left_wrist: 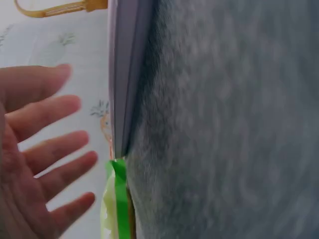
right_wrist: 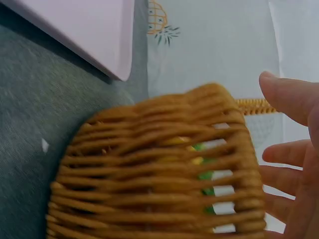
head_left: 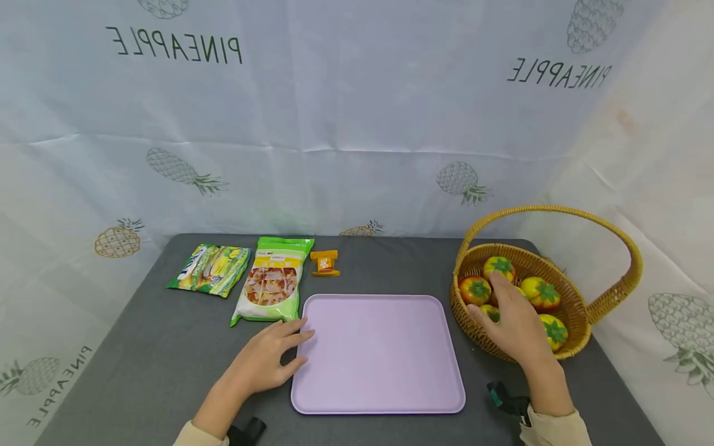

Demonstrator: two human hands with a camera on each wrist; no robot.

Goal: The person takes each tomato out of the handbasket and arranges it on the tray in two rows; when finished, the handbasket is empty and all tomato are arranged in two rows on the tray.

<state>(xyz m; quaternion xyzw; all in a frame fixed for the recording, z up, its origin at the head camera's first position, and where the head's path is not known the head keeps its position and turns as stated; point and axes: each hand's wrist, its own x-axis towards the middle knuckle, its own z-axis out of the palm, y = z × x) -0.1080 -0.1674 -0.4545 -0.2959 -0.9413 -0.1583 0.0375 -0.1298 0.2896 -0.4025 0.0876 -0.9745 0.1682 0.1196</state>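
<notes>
A lilac rectangular tray (head_left: 379, 353) lies on the dark table. My left hand (head_left: 270, 356) hovers by its left edge, fingers spread and slightly bent, holding nothing. In the left wrist view that hand (left_wrist: 45, 149) appears apart from the tray's side (left_wrist: 127, 74). My right hand (head_left: 515, 319) is over a brown wicker basket (head_left: 465, 322) with a tall hoop handle. Several round yellow-and-red fruits (head_left: 540, 292) with green leafy tops sit inside. The right fingers are loosely extended above the fruits; the hand partly hides some of them. In the right wrist view, the basket's wall (right_wrist: 149, 169) hides most fruit.
Left of the tray's far corner stands a green-and-white food bag (head_left: 273, 282). Beside it lies a green-and-yellow packet (head_left: 214, 269). A small orange wrapped snack (head_left: 325, 263) is behind the tray. A pale pineapple-print cloth (head_left: 357, 111) hangs behind the table.
</notes>
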